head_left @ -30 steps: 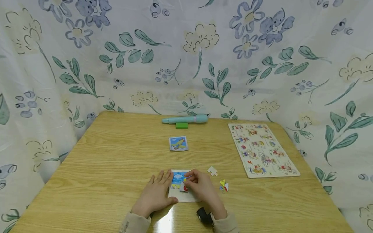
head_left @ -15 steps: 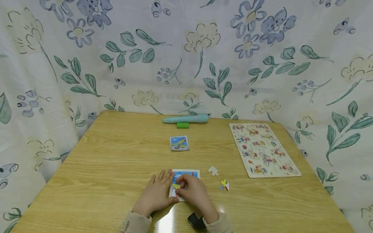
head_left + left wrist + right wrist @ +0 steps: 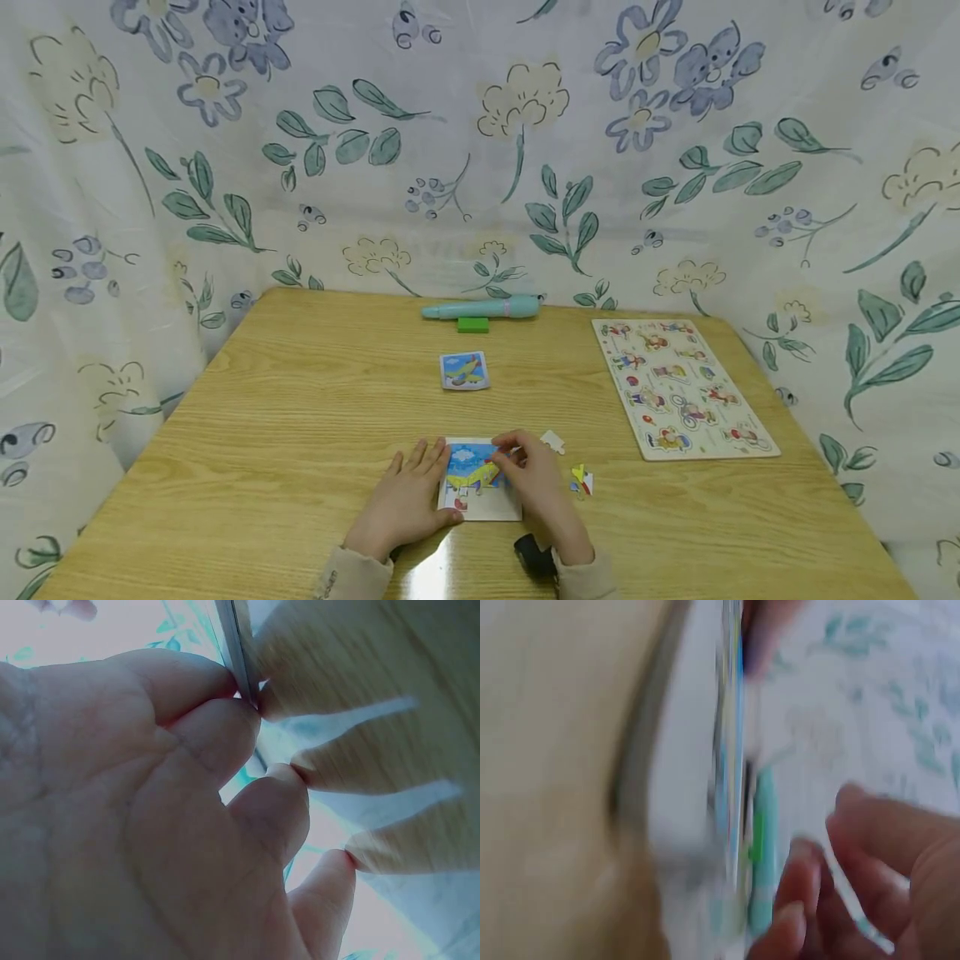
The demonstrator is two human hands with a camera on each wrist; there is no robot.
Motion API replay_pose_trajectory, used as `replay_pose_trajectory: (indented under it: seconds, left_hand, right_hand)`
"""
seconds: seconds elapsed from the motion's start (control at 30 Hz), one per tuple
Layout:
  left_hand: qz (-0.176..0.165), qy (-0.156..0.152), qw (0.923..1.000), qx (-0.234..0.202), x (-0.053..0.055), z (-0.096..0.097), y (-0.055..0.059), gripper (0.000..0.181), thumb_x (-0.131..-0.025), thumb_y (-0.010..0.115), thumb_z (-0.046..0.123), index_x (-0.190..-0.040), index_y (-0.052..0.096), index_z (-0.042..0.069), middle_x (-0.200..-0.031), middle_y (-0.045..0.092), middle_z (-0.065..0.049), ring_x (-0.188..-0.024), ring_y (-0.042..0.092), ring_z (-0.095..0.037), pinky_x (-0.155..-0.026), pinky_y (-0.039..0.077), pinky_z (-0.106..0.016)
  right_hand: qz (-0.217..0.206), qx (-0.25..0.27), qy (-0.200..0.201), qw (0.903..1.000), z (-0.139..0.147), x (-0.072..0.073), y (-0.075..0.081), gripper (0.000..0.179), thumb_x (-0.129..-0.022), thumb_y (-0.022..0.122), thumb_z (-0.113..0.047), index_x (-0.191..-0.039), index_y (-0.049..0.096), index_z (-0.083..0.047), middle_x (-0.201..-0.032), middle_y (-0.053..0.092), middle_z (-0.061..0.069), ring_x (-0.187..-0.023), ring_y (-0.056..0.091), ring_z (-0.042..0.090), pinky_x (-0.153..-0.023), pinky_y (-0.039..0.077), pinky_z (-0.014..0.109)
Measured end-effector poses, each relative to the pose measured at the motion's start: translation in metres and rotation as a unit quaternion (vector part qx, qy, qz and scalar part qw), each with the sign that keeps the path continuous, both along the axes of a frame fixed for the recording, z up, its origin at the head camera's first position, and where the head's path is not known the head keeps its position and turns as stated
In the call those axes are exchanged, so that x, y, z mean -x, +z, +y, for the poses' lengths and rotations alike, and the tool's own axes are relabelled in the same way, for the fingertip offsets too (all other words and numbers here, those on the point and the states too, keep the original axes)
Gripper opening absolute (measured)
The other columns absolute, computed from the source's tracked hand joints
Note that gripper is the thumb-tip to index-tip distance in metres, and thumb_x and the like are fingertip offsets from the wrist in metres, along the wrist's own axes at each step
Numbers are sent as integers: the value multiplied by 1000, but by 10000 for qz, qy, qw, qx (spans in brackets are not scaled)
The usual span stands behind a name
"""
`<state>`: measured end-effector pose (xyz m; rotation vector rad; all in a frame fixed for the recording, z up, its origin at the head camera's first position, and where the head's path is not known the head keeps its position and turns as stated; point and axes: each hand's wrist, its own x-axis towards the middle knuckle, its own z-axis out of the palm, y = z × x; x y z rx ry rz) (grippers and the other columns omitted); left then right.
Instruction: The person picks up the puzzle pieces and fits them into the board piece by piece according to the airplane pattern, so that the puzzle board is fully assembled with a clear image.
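Note:
A small jigsaw board (image 3: 495,506) lies near the table's front, bearing a partly assembled blue-and-yellow airplane picture (image 3: 465,467). A piece with red on it (image 3: 461,502) sits at the board's lower left. My left hand (image 3: 405,504) lies flat, its fingers spread on the table against the board's left edge. My right hand (image 3: 543,487) hovers over the board's upper right with fingers bent loosely. In the blurred right wrist view, the right thumb and index fingertips stand apart, and I see no piece between them. A blank-side-up puzzle piece (image 3: 554,442) and several coloured pieces (image 3: 581,481) lie right of the board.
An airplane picture card (image 3: 464,371) lies beyond the board. Farther back are a teal pen-shaped object (image 3: 480,309) and a green block (image 3: 472,325). A peg board with figures (image 3: 682,389) lies at the right. A flowered curtain (image 3: 450,167) borders the table (image 3: 315,375).
My right hand carried the red-marked piece to the board's lower left, let go of it there, and moved back up and right. The left hand has kept its place.

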<state>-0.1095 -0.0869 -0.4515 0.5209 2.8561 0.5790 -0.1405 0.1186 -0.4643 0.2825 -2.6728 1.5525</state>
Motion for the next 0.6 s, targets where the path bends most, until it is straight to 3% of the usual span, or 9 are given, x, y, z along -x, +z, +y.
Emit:
replay_pose_trajectory:
  seconds: [0.13, 0.23, 0.4, 0.53, 0.6]
  left_hand:
    - [-43, 5, 10000, 23, -1, 0, 0, 92, -80, 71, 52, -148, 36, 1, -158, 30, -15, -146, 25, -41, -116, 19, -64]
    - [-70, 19, 10000, 39, 0, 0, 0, 92, -80, 70, 52, -148, 35, 1, -158, 29, -14, -146, 25, -40, -117, 18, -64]
    - [-46, 24, 10000, 38, 0, -1, 0, 93, -79, 72, 52, -148, 36, 2, -158, 30, -14, -146, 25, -40, -116, 19, -64]
    - [-36, 28, 10000, 27, 0, 0, 0, 93, -79, 71, 52, -148, 36, 1, -158, 30, -14, -146, 25, -40, -116, 19, -64]
    - [-39, 29, 10000, 11, 0, 0, -1, 93, -79, 71, 52, -148, 36, 1, -158, 30, -14, -146, 25, -40, -116, 19, -64]
  right_hand:
    - [47, -304, -1156, 9928, 28, 5, 0, 20, -87, 70, -9, -106, 69, -5, -98, 67, 10, -77, 55, 13, -63, 46, 22]
    - [-102, -615, -1649, 9843, 43, 8, -3, 28, -83, 73, -9, -110, 68, -4, -102, 68, 12, -83, 60, 20, -67, 48, 27]
    - [-192, -877, -1671, 9818, 52, 11, -6, 35, -79, 76, -5, -112, 67, -2, -106, 70, 13, -92, 65, 24, -78, 53, 36]
    - [-202, -1055, -1465, 9834, 52, 11, -3, 35, -80, 73, -2, -114, 67, -1, -102, 67, 14, -84, 62, 21, -71, 51, 33]
    - [-244, -1183, -1400, 9828, 52, 11, -2, 27, -80, 69, 1, -106, 70, -3, -99, 66, 13, -81, 59, 19, -69, 48, 30]
